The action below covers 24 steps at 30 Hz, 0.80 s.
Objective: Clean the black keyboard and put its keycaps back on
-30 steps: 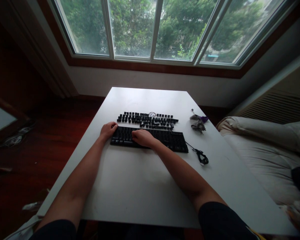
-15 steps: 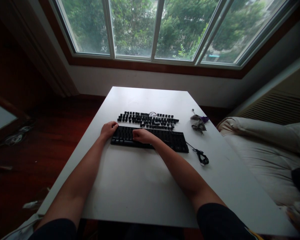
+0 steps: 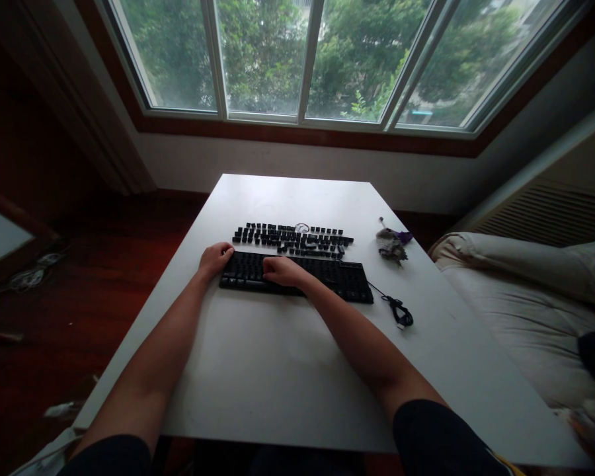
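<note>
A black computer keyboard [image 3: 322, 270] lies flat on the white table [image 3: 258, 357]. My left hand [image 3: 215, 259] is closed around its upper left corner, thumb along the edge. Over the keyboard's left-middle keys rests my right hand [image 3: 281, 271], curled with thumb and fingers together; whatever it pinches is hidden from view. Loose black keycaps [image 3: 262, 236] lie in uneven rows just behind the keyboard. Among the keycaps is a thin pale ring of wire [image 3: 302, 227].
Right of the keyboard lies its bundled black cable [image 3: 399, 311]. A grey and purple rag-like bundle [image 3: 393, 246] sits farther back on the right. Beyond the table's right edge is a light cushioned seat [image 3: 506, 311]; a window [image 3: 302, 66] spans the far wall.
</note>
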Each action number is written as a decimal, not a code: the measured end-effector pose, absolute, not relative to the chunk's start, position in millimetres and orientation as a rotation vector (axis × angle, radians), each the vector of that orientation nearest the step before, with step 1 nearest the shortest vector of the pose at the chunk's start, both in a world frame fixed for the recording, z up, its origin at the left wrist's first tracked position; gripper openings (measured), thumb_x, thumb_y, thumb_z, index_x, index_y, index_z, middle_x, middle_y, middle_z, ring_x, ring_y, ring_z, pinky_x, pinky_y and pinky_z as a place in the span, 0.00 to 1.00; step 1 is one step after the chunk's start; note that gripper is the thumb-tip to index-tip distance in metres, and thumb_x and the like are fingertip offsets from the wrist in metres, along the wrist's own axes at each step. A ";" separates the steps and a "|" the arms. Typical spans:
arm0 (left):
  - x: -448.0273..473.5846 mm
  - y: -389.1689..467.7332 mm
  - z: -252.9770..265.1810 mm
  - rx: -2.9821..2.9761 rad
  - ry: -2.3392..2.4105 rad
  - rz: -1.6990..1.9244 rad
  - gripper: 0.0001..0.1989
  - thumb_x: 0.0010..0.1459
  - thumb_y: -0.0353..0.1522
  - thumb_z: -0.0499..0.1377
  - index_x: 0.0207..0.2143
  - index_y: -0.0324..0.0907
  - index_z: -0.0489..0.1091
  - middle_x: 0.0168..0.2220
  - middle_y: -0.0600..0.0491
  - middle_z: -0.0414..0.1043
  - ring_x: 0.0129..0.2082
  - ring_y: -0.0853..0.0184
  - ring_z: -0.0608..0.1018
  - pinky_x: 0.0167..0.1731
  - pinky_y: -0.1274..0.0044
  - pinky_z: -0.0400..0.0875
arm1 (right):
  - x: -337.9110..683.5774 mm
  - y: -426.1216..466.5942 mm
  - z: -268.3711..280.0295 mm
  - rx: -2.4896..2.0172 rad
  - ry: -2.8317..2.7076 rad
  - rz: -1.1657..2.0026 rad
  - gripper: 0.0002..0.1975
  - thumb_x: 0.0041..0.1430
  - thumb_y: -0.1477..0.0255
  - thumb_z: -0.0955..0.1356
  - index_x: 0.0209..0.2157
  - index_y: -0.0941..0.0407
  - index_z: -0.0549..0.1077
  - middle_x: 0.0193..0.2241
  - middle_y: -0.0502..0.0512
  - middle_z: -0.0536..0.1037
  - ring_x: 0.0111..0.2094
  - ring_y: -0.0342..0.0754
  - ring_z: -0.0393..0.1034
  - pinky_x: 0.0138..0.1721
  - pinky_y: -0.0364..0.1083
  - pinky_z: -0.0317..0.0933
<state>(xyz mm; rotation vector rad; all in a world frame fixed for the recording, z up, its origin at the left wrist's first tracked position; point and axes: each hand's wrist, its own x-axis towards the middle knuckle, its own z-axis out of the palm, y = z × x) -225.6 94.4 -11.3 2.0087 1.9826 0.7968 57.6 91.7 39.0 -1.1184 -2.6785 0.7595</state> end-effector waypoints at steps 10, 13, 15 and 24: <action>-226.0 94.0 -10.5 1.989 1.997 0.788 0.17 0.63 0.43 0.53 0.41 0.46 0.79 0.39 0.51 0.80 0.38 0.61 0.77 0.38 0.74 0.66 | 82.4 119.8 37.7 -1.473 -2.368 0.134 0.05 0.67 0.71 0.66 0.40 0.54 0.75 0.42 0.57 0.79 0.45 0.51 0.69 0.40 0.45 0.56; -225.6 93.5 -8.8 1.988 2.007 0.785 0.17 0.64 0.43 0.53 0.41 0.46 0.79 0.39 0.51 0.80 0.38 0.61 0.77 0.38 0.73 0.66 | 89.9 127.0 34.3 -1.532 -2.385 0.131 0.06 0.67 0.71 0.66 0.42 0.54 0.76 0.43 0.60 0.78 0.47 0.53 0.68 0.43 0.46 0.58; -225.1 93.1 -7.5 1.984 2.013 0.781 0.17 0.64 0.42 0.53 0.40 0.46 0.79 0.39 0.51 0.81 0.38 0.61 0.77 0.38 0.73 0.66 | 90.7 129.4 31.5 -1.545 -2.406 0.141 0.06 0.67 0.71 0.67 0.43 0.54 0.76 0.43 0.60 0.78 0.48 0.54 0.67 0.44 0.46 0.58; -229.5 93.1 -8.6 1.956 2.001 0.809 0.16 0.64 0.42 0.53 0.40 0.46 0.79 0.38 0.51 0.81 0.38 0.61 0.77 0.38 0.73 0.66 | 74.0 150.4 40.7 -1.506 -2.512 0.095 0.10 0.66 0.70 0.68 0.45 0.54 0.80 0.45 0.63 0.78 0.49 0.56 0.68 0.48 0.49 0.60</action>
